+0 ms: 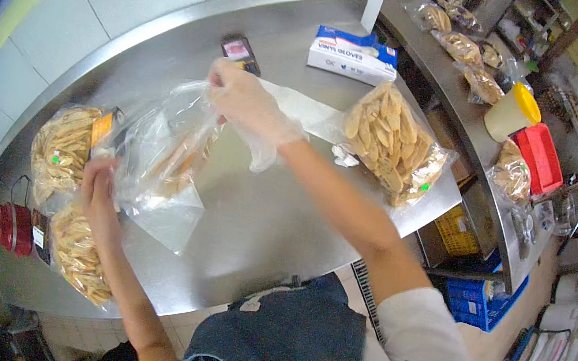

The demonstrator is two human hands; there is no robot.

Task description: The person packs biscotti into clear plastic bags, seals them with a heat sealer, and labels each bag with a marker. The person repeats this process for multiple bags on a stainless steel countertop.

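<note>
My right hand [247, 100], in a loose see-through glove, pinches the upper edge of a clear plastic bag [164, 124]. Thin tan-brown pieces of food [180, 162] show through the film low in the bag. At the bag's left edge, the fingers of my left hand [97, 181] are closed on the film and blurred by motion. A sheet of white paper [167, 221] lies under the bag on the steel table [273, 217]. Close to my left hand are two filled bags of pale sliced snacks, one farther back [61, 146] and one nearer [77, 250].
Right of my right hand lies a large bag of tan chips [390, 134], with crumpled white paper [345, 155] beside it. Behind are a vinyl glove box [353, 56] and a small black device [240, 52]. A side counter holds a yellow-lidded tub [512, 112] and a red tray [538, 158].
</note>
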